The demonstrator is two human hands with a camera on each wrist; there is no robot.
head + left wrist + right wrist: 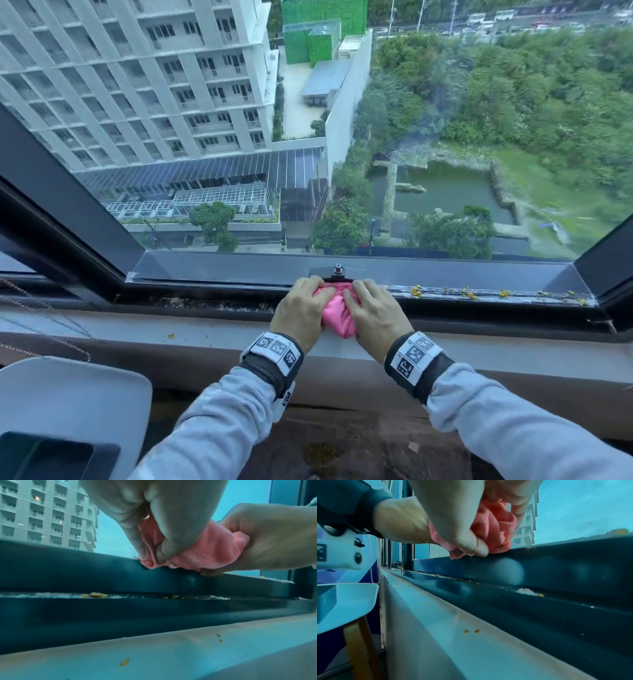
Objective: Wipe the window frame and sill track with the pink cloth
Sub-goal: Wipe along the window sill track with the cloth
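A bunched pink cloth lies on the dark lower rail of the window frame, just below the latch. My left hand grips its left side and my right hand grips its right side, fingers curled into the fabric. In the left wrist view the left hand pinches folds of the cloth against the rail top, with the right hand beside it. In the right wrist view the right hand clasps the cloth. The sill track below holds yellow crumbs and white dust.
Yellow debris dots the rail to the right of the hands. A pale grey sill ledge runs in front of the frame. A white chair stands at the lower left, with a bead chain near it.
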